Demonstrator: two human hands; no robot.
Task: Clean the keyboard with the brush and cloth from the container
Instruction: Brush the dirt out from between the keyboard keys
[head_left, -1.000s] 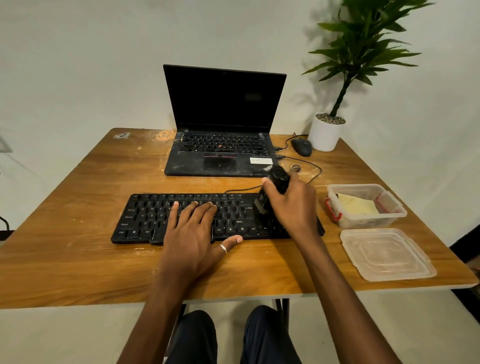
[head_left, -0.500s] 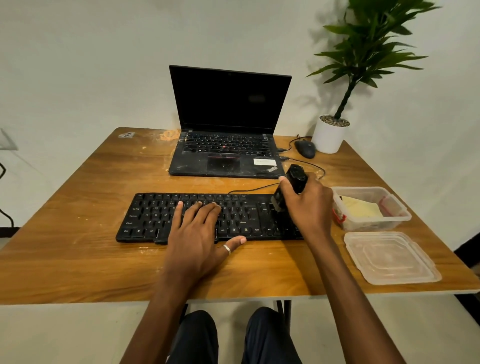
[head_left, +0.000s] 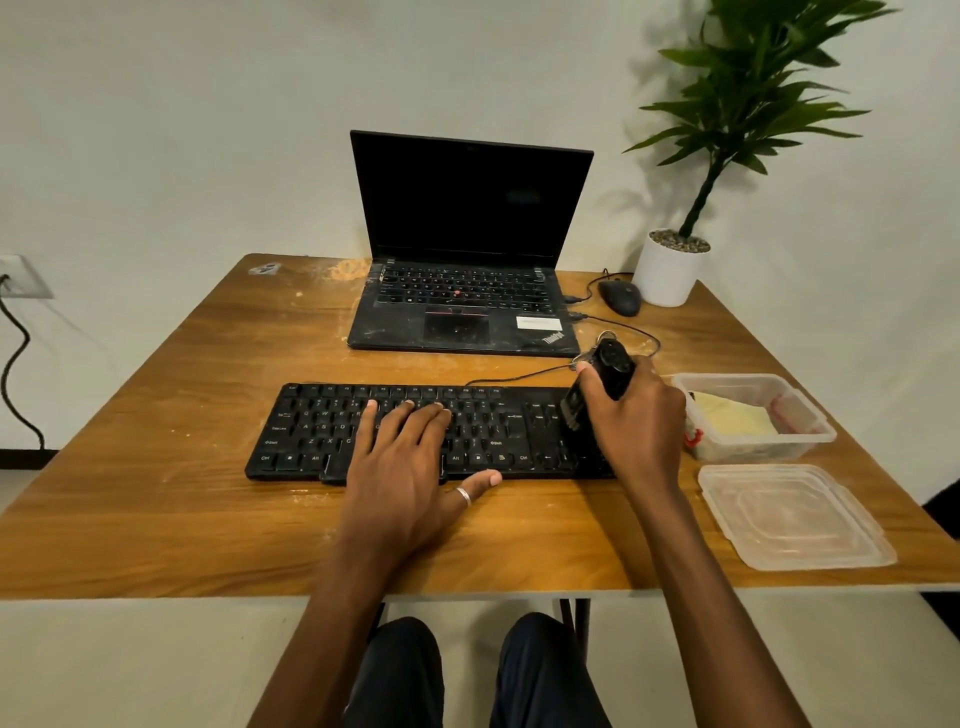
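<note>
Wooden tabletop (head_left: 156, 519): carries long black plastic keyboard (head_left: 498, 431).
Hands: left hand (head_left: 410, 467) spread flat on keys; right hand (head_left: 639, 421) gripping stubby black brush (head_left: 602, 374) at keyboard's right end.
Risk: hard strokes could pop keycaps.

Laptop (head_left: 400, 327) is showing a slanted "ThinkPad" logo on the right corner of its palm rest. White sticker (head_left: 538, 323) just above the logo is carrying print too small to read. Keyboard (head_left: 311, 431) is showing white key legends: Ctrl, Alt, Shift, Caps Lock, Q W E R, A S. The rest are blurring out.
</note>
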